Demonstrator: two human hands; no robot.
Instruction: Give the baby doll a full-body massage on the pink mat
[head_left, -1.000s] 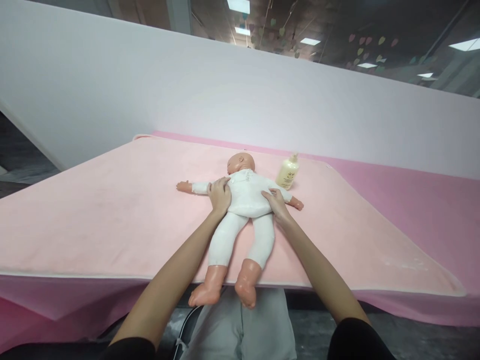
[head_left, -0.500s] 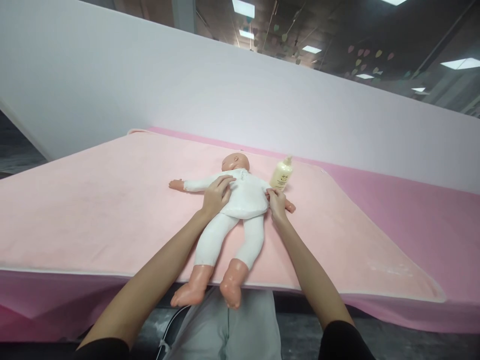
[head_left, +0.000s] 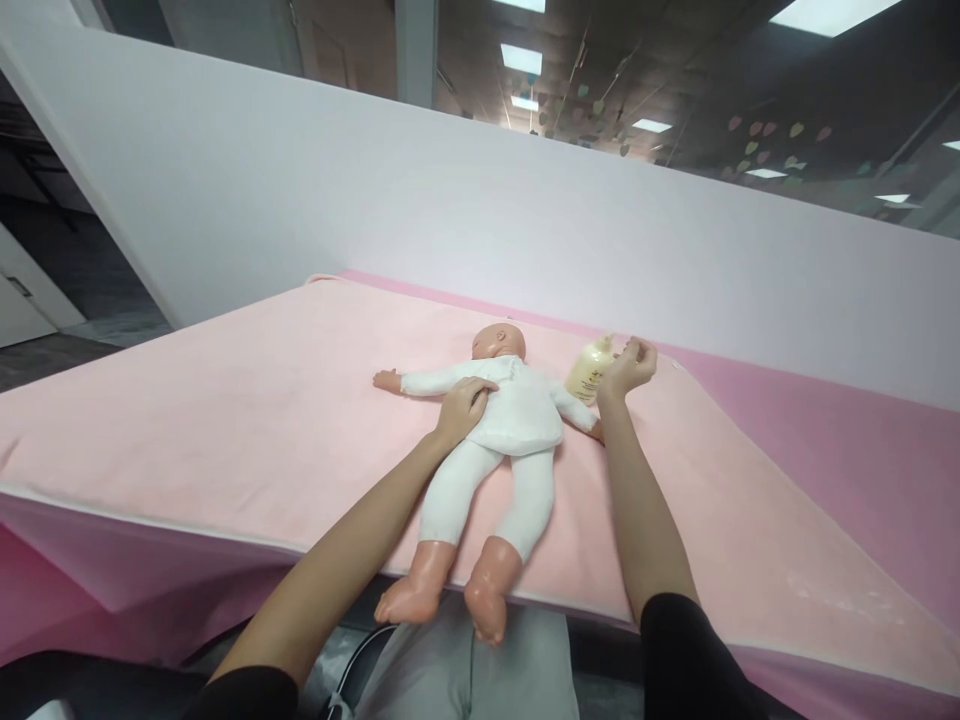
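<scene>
A baby doll (head_left: 517, 408) in white clothing lies on its back on the pink mat, head away from me and arms spread. My left hand (head_left: 463, 408) rests on the side of its torso, fingers extended over the chest. Just beyond the doll's arm on the right is a pale yellow pump bottle (head_left: 584, 373), standing on the mat. My right hand (head_left: 631, 370) is raised beside that bottle and partly covers it. Its fingers are curled in, and I see nothing held in them. The doll's bare feet hang over the mat's near edge.
The light pink mat (head_left: 300, 400) lies over a darker pink table cover (head_left: 810, 440). A white partition (head_left: 337, 190) rises behind the table. My legs in grey trousers (head_left: 510, 670) are below the near edge.
My right hand has let go of the doll's arm on the right and moved up and right to the bottle. My left hand stays on the torso. The view has shifted left.
</scene>
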